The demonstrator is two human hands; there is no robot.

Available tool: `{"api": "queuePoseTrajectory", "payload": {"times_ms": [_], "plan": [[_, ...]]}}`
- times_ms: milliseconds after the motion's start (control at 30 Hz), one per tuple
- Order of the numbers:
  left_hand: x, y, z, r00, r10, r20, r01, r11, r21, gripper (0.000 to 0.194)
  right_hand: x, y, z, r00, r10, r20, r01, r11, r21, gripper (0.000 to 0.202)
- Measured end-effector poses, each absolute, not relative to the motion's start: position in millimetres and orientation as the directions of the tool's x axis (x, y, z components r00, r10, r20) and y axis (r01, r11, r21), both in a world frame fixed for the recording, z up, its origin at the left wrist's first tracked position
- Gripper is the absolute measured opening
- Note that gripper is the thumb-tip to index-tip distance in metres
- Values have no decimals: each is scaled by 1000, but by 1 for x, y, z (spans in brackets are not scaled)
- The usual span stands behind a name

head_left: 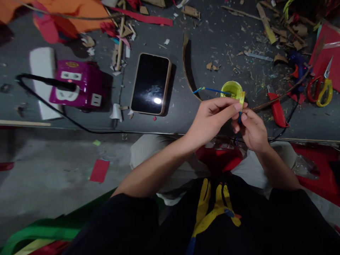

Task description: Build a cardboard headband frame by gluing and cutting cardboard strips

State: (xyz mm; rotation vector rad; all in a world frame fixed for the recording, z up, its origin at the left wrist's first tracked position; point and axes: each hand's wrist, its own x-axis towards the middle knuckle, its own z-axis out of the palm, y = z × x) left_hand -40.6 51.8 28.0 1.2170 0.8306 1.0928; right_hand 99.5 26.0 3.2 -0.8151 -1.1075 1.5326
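My left hand (211,117) pinches a small yellow-and-blue strip (241,97) between thumb and fingers, above the table's near edge. My right hand (253,129) is closed on the lower, blue part of this strip, close beside the left fingertips. Just beyond the fingers stands a yellow-green cup-like container (231,88), partly covered by my left hand. A thin blue strip (212,90) reaches left from the container. Curved brown strips (185,65) run out on both sides of my hands; whether they join behind the fingers is hidden.
On the left are a purple power outlet box (79,83) with a black cable and a phone (151,84). To the right lie a red-handled cutter (277,109), scissors (320,90) and a blue glue gun (297,69). Scraps litter the dark table (164,124).
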Motion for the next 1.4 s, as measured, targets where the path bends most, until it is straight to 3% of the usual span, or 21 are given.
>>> {"api": "queuePoseTrajectory", "payload": {"times_ms": [267, 700, 867, 1133, 1267, 1400], "plan": [[-35, 50, 36, 181, 978, -107, -292, 158, 943, 23, 95, 21, -1, -190, 981, 28, -187, -8, -982, 29], [-32, 47, 37, 105, 989, -104, -297, 131, 946, 20, 91, 20, -2, -216, 973, -81, -286, -142, -948, 32], [-35, 47, 36, 181, 977, -116, -333, 172, 927, 37, 92, 22, 5, -256, 960, -118, -360, -208, -909, 35], [-36, 46, 27, 240, 971, 15, -284, 56, 957, 20, 95, 22, 0, -251, 966, -55, -359, -145, -922, 30], [-37, 44, 28, 221, 974, 55, -241, 0, 971, 30, 95, 21, 1, -266, 962, -67, -343, -160, -926, 31], [-37, 45, 30, 269, 963, 8, -346, 88, 934, 39, 94, 20, 4, -277, 954, -115, -350, -212, -912, 36]]}}
